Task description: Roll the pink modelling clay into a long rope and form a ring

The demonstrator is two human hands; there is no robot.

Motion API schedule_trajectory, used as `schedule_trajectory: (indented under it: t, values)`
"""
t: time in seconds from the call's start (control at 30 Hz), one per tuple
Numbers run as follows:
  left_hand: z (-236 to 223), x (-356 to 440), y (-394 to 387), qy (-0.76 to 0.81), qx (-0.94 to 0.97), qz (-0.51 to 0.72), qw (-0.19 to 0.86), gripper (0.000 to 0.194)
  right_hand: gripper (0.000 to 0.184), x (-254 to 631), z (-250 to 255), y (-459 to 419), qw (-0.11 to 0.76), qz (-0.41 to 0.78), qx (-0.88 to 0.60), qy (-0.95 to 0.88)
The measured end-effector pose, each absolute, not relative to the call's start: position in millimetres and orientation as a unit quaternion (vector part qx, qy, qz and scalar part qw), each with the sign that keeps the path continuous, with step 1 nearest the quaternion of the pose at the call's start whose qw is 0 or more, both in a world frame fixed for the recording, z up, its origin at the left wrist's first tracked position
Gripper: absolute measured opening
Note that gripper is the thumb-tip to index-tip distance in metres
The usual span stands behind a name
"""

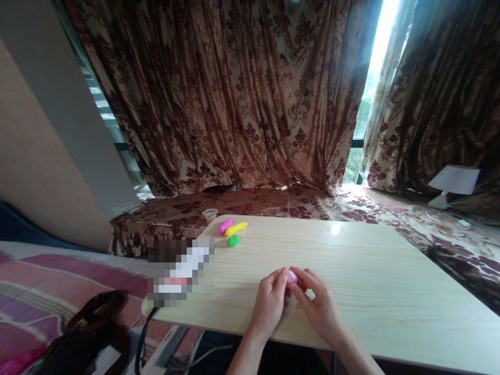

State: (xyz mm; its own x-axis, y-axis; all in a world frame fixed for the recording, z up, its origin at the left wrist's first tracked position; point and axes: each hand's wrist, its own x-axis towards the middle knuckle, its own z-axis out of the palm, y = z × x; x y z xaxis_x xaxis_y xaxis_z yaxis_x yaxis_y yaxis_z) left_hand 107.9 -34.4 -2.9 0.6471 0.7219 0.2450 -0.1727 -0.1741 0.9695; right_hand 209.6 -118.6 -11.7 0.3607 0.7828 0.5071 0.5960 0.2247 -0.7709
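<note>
Over the near half of the rectangular, pale wood-grain tabletop [363, 271], a small, rounded, light-pink lump [292, 278] is being pinched, fingers curled in close around it, by the left hand [271, 292] and the right hand [315, 297] together! By the far left corner, a bright-pink lump [225, 226], a long yellow roll [237, 229] and a rounded green lump [233, 240] are grouped.

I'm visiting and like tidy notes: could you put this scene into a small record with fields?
Hands: bare left hand and bare right hand, both gripping
Held: pale pink, clay-like lump
Beyond: bright pink, elongated clay-like piece; yellow, tapered clay-like stick; green, rounded clay-like lump
Surface: pale, rectangular, wood-grain table
Behind: brown, floral fabric curtain
</note>
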Motion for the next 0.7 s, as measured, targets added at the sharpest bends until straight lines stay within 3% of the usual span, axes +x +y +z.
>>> schedule_trajectory:
  t: [0.2, 0.37, 0.7]
  values:
    - [-5.8, 108.2, -34.7, 0.207, 0.666, 0.384, 0.605, 0.031, 0.025, 211.0, -13.9, -118.2, 0.556, 0.067, -0.617, -0.553]
    - [-8.4, 106.3, -35.2, 0.222, 0.647, 0.397, 0.612, 0.034, 0.037, 211.4, -16.8, -117.8, 0.569, 0.09, -0.63, -0.52]
    - [3.9, 102.9, -38.7, 0.19, 0.66, 0.382, 0.618, 0.03, 0.026, 212.2, -13.2, -117.5, 0.569, 0.081, -0.611, -0.544]
